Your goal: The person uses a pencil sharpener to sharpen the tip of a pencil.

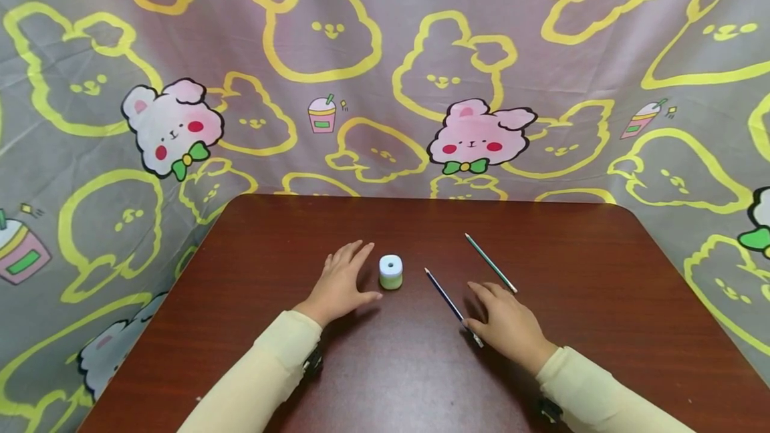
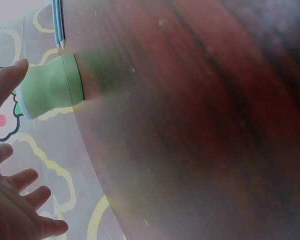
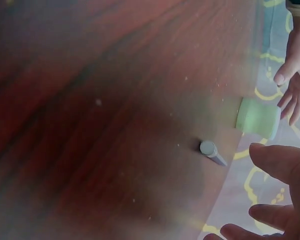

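While pencils (image 1: 490, 263) lie nearby, sharpener (image 1: 391, 278) stands; contents hidden.

Long pale-cream sleeves (image 1: 252, 376) — small black wrist-worn devices (image 1: 313, 360) beside cuffs (image 1: 301, 329).

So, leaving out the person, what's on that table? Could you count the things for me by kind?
Pencils: 2 (one dark blue pencil, one teal pencil)
Small green block-like object with a pale top and a hole in it, perhaps a sharpener: 1
Total: 3
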### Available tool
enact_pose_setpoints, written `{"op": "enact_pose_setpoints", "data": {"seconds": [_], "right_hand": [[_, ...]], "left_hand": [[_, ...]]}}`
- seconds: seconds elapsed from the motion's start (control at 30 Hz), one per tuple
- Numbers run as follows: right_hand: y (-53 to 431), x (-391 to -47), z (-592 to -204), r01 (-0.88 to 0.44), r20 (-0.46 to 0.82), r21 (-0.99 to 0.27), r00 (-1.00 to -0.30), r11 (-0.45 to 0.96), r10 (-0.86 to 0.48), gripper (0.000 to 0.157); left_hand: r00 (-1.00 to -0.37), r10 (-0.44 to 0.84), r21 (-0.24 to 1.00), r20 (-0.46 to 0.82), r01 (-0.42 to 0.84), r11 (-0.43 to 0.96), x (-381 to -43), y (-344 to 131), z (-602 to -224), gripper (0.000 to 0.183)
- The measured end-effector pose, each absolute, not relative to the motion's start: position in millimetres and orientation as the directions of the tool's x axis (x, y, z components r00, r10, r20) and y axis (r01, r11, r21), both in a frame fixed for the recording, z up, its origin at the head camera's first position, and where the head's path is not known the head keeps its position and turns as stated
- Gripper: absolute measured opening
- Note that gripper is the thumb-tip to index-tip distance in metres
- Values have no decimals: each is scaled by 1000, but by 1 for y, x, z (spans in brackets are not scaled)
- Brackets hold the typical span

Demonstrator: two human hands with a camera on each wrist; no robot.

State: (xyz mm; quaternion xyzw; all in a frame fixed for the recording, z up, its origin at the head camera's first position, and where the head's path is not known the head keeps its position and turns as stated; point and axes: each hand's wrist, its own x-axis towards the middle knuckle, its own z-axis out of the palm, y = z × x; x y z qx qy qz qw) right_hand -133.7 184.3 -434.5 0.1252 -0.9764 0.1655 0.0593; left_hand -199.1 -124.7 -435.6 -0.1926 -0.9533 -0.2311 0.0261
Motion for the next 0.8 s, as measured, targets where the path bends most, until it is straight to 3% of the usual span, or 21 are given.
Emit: {"op": "enact_pose_setpoints", "data": {"seconds": [0.8], "right_hand": [[180,-124,-437,-227,59,-335,-974,914,-220,53]], "left_hand": [[-922,365,452,130,382,806,-204,-112,-436,94]]}}
